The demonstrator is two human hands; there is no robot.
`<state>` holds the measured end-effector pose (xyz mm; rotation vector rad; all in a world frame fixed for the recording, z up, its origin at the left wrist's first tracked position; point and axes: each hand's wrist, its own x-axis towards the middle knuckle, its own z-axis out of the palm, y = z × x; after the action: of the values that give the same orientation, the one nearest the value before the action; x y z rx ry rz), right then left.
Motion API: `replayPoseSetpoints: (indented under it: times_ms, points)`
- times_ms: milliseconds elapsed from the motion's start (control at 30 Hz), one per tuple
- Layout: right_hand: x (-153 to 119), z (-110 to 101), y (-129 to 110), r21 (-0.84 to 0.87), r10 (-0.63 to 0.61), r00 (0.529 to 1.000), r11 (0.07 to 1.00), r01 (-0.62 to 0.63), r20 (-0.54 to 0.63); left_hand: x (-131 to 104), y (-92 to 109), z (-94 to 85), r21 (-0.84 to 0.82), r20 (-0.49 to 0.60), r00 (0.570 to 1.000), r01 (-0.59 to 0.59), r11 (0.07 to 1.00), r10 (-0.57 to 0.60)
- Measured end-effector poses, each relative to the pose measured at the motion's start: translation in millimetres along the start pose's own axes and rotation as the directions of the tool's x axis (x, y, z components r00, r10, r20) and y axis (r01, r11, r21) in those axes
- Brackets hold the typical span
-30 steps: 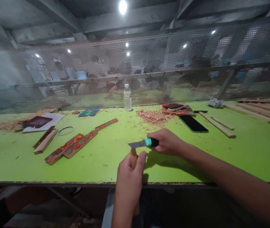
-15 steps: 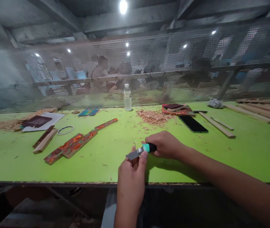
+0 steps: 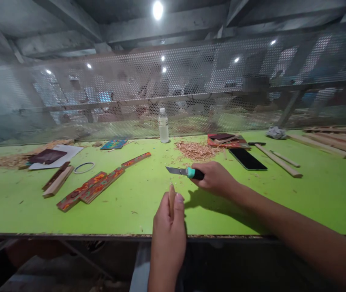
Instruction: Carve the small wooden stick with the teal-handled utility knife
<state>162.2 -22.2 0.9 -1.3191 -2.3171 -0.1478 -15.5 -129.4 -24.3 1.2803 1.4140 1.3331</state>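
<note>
My left hand is closed round a small piece of wood, whose narrow tip points up and away from me. Most of that piece is hidden by the fingers. To its upper right, my right hand grips the black handle of a utility knife with a teal collar. The knife's blade points left, above the wood's tip and apart from it. Both hands are over the near part of the green table.
Wood shavings lie beyond my hands, near a water bottle. Painted wooden strips and a ring are on the left. A phone, a hammer and wood sticks lie right. A perforated screen stands behind.
The knife has lifted off the wood, moving up and away from me with my right hand. My left hand stays nearly in place, and the wood's tip now shows.
</note>
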Motion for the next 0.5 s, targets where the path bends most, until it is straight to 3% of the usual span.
replayPoseSetpoints:
  times_ms: [300,500]
  points:
    - [-1,0,-11,0.078,-0.132,0.981,0.990,0.121,0.143,-1,3,-6.4,0.111,0.062,0.998,-0.022,0.994,0.015]
    - [-4,0,-15,0.086,-0.200,0.957,0.979,0.186,0.212,-2,1,-0.5,0.086,0.006,1.000,-0.006,0.996,0.005]
